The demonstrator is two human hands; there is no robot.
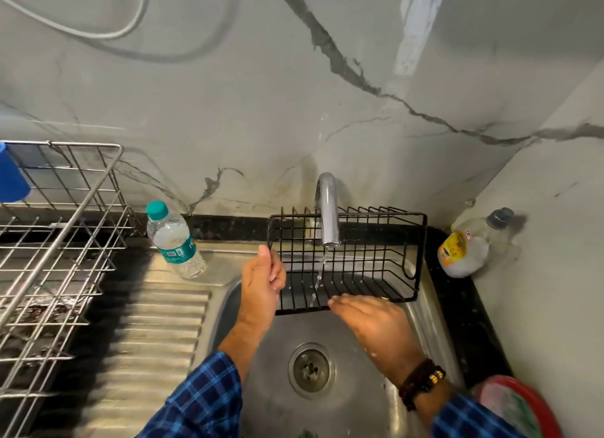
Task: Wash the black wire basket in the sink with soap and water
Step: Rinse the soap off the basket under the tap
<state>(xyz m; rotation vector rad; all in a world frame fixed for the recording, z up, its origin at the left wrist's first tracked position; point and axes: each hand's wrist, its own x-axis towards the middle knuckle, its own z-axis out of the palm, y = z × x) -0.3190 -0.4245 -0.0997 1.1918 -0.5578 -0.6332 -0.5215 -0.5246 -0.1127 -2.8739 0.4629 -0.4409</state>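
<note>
While water runs, black wire basket (356, 258) tilted, open side forward

No legible text on either bottle label (179, 248)

Even indoor light, soft shadows, blurred left edge, wide-angle bending

head view – looks steeply down | close over sink (366, 401)
</note>
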